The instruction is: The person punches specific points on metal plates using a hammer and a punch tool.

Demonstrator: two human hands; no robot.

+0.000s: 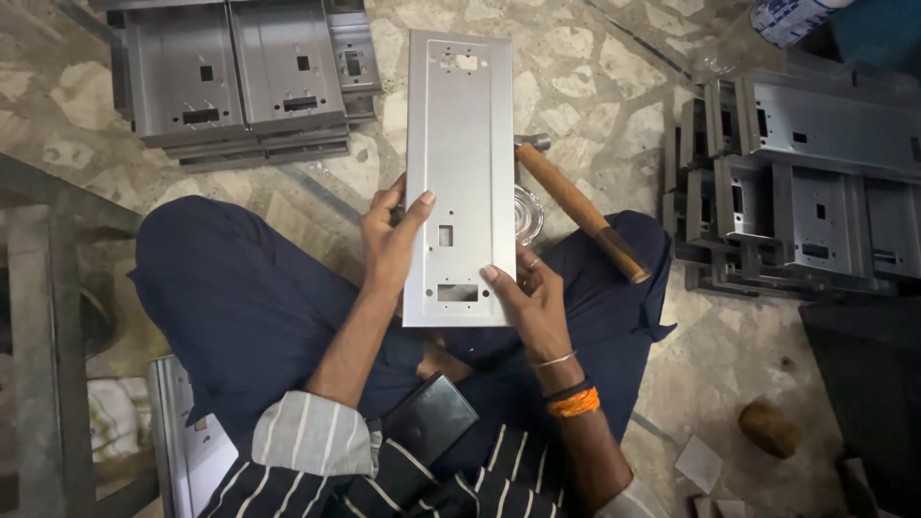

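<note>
While the person sits cross-legged on the stone floor [614, 58], both hands grip a long flat grey metal panel [459, 144] over the lap, its length running away from the body. The left hand [389, 240] clasps the panel's left edge, thumb pressed on the face beside a small square cut-out, fingers hidden behind. The right hand [532, 297] pinches the near right corner, thumb on top next to a rectangular slot (a ring shows on one finger). A black case [429, 422] lies against the striped shirt, nearest the body. A wooden-handled hammer [580, 211] rests on the right knee, its metal head just beside the panel's right edge. Farther out, stacks of folded grey metal parts sit at the floor's far left [240, 77] and along its right side [806, 182].
</note>
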